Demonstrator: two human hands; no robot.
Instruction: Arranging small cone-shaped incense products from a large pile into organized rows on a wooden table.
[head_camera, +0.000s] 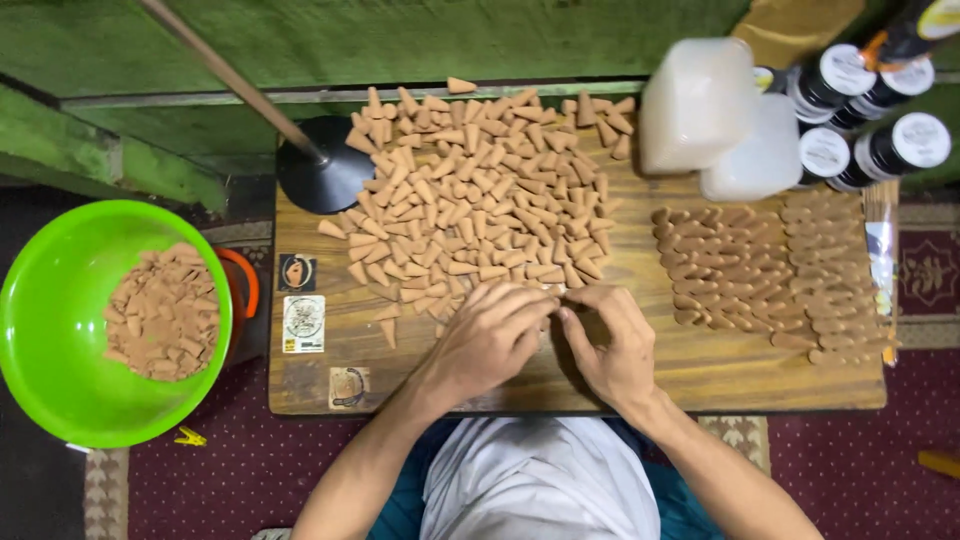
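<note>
Small tan clay-coloured cones (480, 215): loose heap on wooden board (700, 375), just beyond fingertips, long axes mixed. Left hand (487, 338), right hand (612, 345) fingertips pinched together at heap's near edge; gripped item hidden. Both hands equally near.

You have a single view, worn on your head and looking almost straight down on the wooden board (640, 385); the board fills the middle of the frame, its far edge toward the top, its near edge just above your lap; the camera sits close enough that your forearms enter from the bottom edge; left of the board a green bowl (50, 300) is cut by the frame's edge; no second view shares the scene.
</note>
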